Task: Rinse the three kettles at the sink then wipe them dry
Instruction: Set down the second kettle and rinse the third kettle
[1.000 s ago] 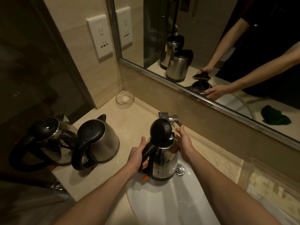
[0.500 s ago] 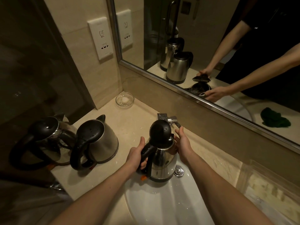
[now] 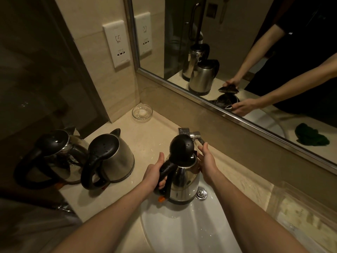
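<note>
Kettle (image 3: 184, 181) of shiny steel, black lid standing open, is upright over the sink (image 3: 182, 230) far edge. Left hand (image 3: 155, 172) curls around its black handle, thumb up; right hand (image 3: 206, 161) lies flat against its side, fingers straight.

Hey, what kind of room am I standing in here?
Probably a hotel bathroom: a white oval basin sunk in a beige marble vanity top, a wide metal-framed wall mirror above it, and a small clear glass dish in the corner.
</note>
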{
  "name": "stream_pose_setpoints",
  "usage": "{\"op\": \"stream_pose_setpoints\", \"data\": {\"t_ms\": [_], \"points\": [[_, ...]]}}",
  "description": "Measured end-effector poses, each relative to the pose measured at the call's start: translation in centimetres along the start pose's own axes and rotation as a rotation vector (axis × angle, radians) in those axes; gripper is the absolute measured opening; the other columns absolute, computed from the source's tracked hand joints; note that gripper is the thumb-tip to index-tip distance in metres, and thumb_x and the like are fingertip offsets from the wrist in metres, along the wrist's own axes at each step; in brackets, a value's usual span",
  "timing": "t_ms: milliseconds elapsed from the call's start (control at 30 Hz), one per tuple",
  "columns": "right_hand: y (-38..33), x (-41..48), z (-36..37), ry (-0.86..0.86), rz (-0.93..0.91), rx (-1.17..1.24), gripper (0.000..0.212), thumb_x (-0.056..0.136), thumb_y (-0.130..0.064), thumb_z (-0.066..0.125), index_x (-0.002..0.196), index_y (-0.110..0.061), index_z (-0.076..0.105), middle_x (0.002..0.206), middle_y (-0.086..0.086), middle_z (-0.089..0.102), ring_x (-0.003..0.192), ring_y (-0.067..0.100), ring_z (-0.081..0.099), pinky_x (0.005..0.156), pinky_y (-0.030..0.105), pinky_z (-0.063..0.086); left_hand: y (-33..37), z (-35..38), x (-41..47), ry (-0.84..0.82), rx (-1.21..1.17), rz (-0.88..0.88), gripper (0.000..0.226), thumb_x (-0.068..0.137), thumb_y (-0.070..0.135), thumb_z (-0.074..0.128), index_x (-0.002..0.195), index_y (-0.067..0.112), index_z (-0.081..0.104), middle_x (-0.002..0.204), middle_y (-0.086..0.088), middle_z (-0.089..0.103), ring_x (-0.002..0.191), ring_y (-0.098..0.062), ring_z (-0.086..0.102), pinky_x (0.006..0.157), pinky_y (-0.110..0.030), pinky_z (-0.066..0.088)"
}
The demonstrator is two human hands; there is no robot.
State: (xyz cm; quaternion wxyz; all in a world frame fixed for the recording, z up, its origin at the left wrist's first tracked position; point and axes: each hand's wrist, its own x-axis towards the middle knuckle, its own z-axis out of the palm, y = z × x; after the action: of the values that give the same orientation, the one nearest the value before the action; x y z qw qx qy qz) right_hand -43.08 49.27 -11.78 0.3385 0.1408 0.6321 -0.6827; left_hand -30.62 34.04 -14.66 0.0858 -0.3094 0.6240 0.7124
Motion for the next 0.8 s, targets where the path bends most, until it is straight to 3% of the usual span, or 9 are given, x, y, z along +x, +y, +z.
{"op": "stream_pose_setpoints", "data": {"t_ms": [233,800], "points": [[0.13,-0.33,-0.11,-0.007,-0.001,0.010,0.066,0.098,-0.061,0.026,0.149,-0.022,0.035,0.151,0.012,0.040,0.136,0.030,0.040,0.107,0.044,0.031,0.01,0.06,-0.09,-0.002,0.008,-0.004,0.079,0.079,0.084,0.032,0.052,0.013,0.052,0.046,-0.005,0.045,0.039,-0.018,0.042,0.047,-0.026,0.039],[0.33,-0.08,-0.51,-0.022,-0.018,0.001,0.065,0.097,-0.062,0.025,0.148,-0.023,0.038,0.151,0.014,0.039,0.138,0.031,0.038,0.114,0.047,0.026,-0.21,-0.20,0.10,-0.017,0.007,-0.011,0.081,0.081,0.085,0.030,0.053,0.012,0.053,0.046,-0.006,0.045,0.038,-0.018,0.042,0.048,-0.027,0.039]]}}
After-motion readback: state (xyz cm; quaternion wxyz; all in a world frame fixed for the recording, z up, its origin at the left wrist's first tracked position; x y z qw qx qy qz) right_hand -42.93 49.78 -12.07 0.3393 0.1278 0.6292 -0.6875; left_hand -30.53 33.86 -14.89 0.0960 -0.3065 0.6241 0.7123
